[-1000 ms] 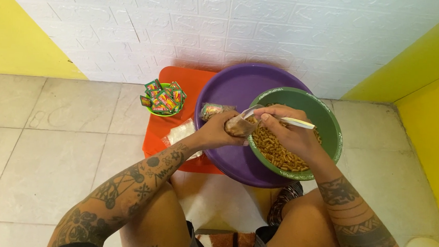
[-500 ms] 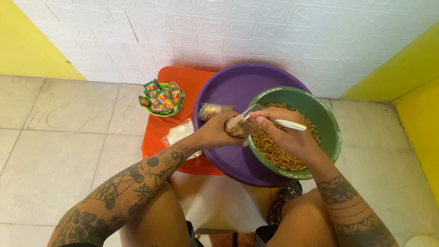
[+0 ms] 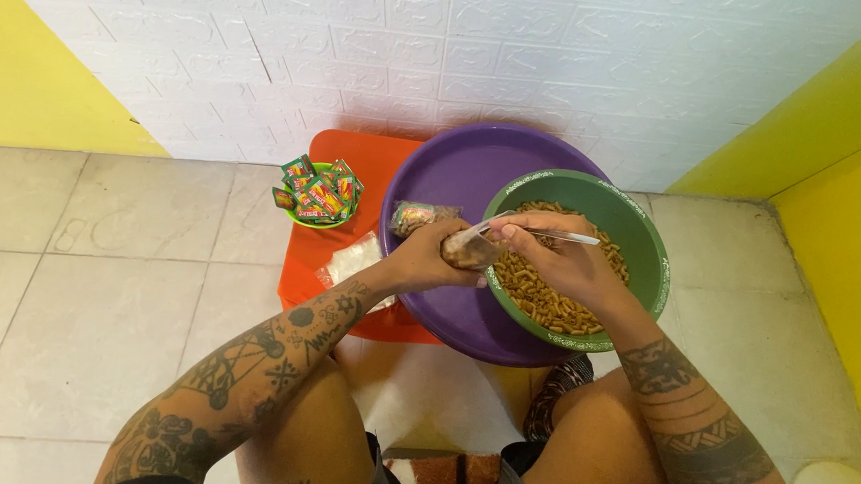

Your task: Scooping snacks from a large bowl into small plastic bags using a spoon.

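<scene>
A: What do the hands have nearest us?

B: The left hand [image 3: 420, 258] is wrapped around a small clear bag [image 3: 468, 246]; the right hand [image 3: 558, 254] pinches a white spoon [image 3: 549, 235] at its mouth, over the green bowl [image 3: 637, 233].

A: And farther off?

B: The purple basin [image 3: 454, 165], then sachets [image 3: 320, 192] at far left.
</scene>
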